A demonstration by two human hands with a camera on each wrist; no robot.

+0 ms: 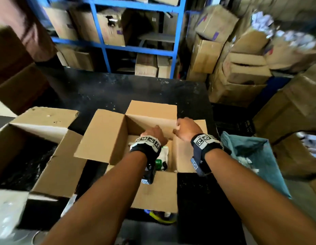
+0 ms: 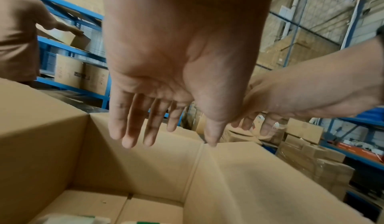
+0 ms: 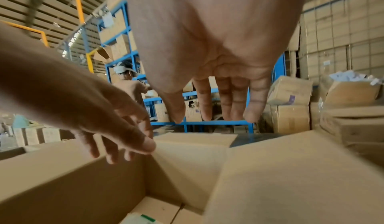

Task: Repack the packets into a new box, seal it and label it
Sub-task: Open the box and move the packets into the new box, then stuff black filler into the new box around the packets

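Two hands, left (image 1: 154,134) and right (image 1: 186,129), hovered with loose, straight fingers, holding nothing, over open box (image 1: 104,137) on worktop (image 1: 104,91); packets (image 1: 162,156) inside.

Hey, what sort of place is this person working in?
Most likely a warehouse packing area: blue metal shelving stacked with brown cardboard cartons, and an open brown cardboard box on a black worktable beneath the open left hand.

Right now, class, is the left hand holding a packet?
No. In the left wrist view the left hand has straight, spread fingers and holds nothing above the open box.
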